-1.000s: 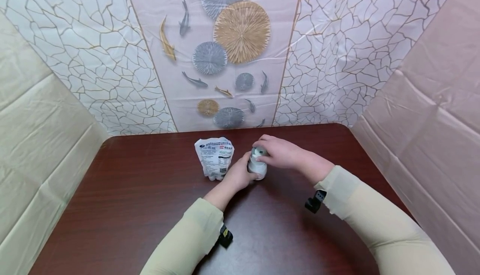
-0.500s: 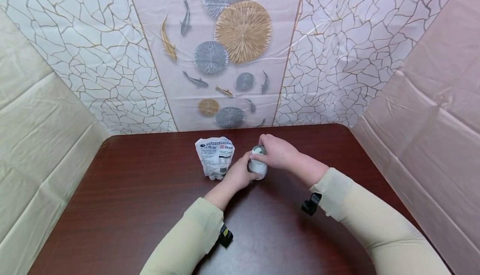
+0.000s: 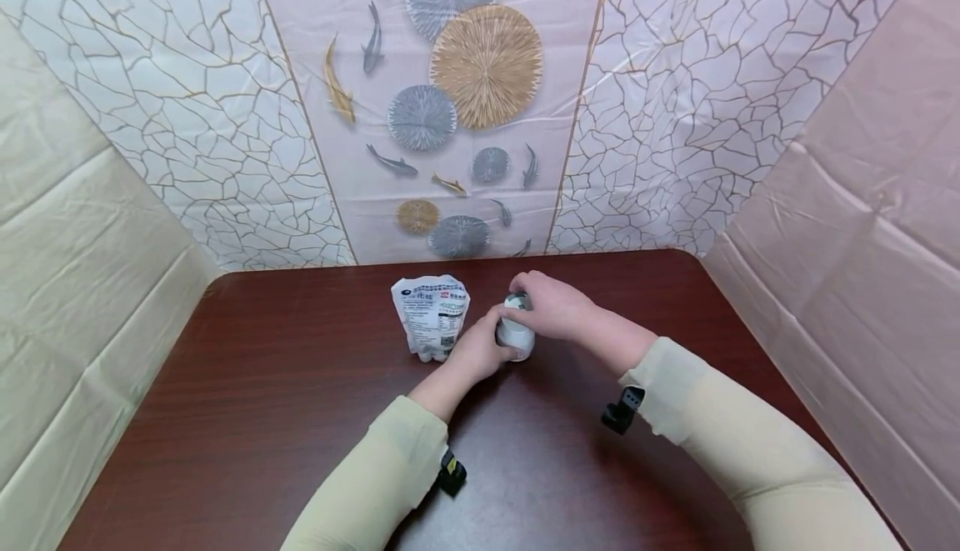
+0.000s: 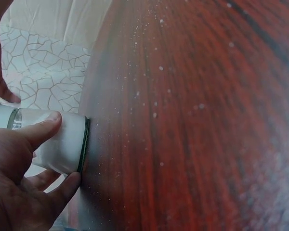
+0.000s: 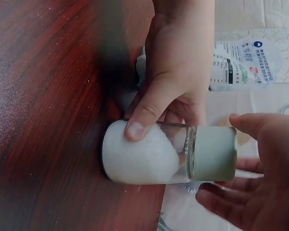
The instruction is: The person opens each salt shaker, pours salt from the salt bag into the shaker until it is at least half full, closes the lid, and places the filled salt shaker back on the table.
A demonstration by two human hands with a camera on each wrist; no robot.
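Note:
A clear glass jar [image 5: 144,156] filled with fine white grains stands upright on the table in the right wrist view. On its top sits a pale green lid [image 5: 214,154]. My left hand [image 3: 476,347] grips the jar's body from the left, its thumb across the glass in the left wrist view. My right hand [image 3: 558,305] is curled round the lid from above, thumb on the near side; whether every fingertip presses the lid cannot be told. Just left of the jar, behind my left hand, stands a white printed pouch [image 3: 431,318].
The dark red-brown wooden table [image 3: 300,418] carries the jar and pouch near its back edge. Patterned cloth [image 3: 480,159] hangs behind it, with pale cloth walls at both sides. Each wrist wears a small black camera [image 3: 624,409].
My right hand and forearm shifted slightly left while the fingers changed position round the lid, then stayed nearly in place. My left hand, the jar and the pouch have kept their places.

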